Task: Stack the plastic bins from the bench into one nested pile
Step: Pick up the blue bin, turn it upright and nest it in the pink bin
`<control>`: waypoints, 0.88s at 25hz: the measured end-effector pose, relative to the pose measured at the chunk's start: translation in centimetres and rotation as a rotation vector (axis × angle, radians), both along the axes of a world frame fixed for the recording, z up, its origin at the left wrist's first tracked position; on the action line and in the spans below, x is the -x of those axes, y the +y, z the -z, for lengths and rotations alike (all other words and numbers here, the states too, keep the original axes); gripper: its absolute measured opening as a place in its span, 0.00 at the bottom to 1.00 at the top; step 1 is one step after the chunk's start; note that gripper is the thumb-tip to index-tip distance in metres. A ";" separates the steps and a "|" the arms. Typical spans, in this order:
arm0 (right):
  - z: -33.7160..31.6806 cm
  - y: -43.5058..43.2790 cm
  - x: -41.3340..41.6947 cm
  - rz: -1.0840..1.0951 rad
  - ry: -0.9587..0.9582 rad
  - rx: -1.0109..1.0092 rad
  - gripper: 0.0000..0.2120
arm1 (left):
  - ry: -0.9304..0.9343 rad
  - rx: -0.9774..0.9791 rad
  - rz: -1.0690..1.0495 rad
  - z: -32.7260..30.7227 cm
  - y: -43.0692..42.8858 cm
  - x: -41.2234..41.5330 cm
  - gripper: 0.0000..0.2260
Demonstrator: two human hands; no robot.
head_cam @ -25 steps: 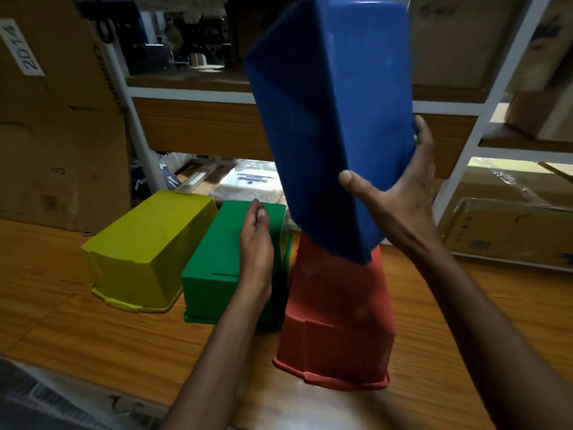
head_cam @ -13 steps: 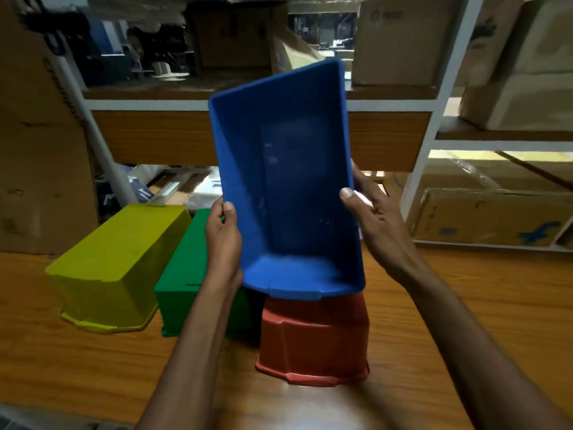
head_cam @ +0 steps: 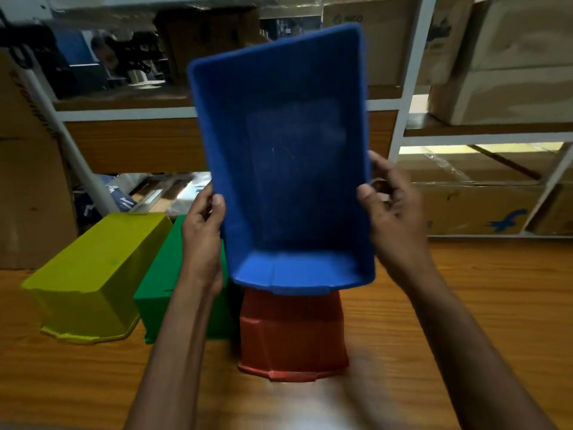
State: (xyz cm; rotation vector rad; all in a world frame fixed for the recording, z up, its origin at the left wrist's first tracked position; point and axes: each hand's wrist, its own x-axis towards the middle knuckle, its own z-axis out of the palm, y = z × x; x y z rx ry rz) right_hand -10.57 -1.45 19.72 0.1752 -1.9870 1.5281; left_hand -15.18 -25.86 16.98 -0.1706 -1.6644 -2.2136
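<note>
L hand (head_cam: 201, 240) & R hand (head_cam: 393, 218) bare, forearms (head_cam: 173, 352) unsleeved.

Taped cardboard boxes (head_cam: 511, 88) sit on a white shelf rack (head_cam: 124, 114).

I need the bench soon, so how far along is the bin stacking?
Nothing looks nested yet. In hand: the blue bin, gripped by the left hand and right hand, tilted with its opening toward the camera, above the red bin. Left to do: red bin, green bin and yellow bin lie upside down, un-nested, on the bench.
</note>
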 end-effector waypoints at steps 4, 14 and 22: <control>0.6 5.5 0.5 -0.010 -0.211 0.503 0.16 | 0.102 0.217 0.145 -4.7 5.0 -4.4 0.21; 4.5 17.4 -4.3 -0.120 -0.532 0.801 0.18 | -0.022 0.451 0.192 -4.6 16.4 -7.8 0.21; 3.5 22.1 -11.1 -0.117 -0.757 0.761 0.13 | -0.373 0.407 0.263 -2.5 19.4 -7.9 0.05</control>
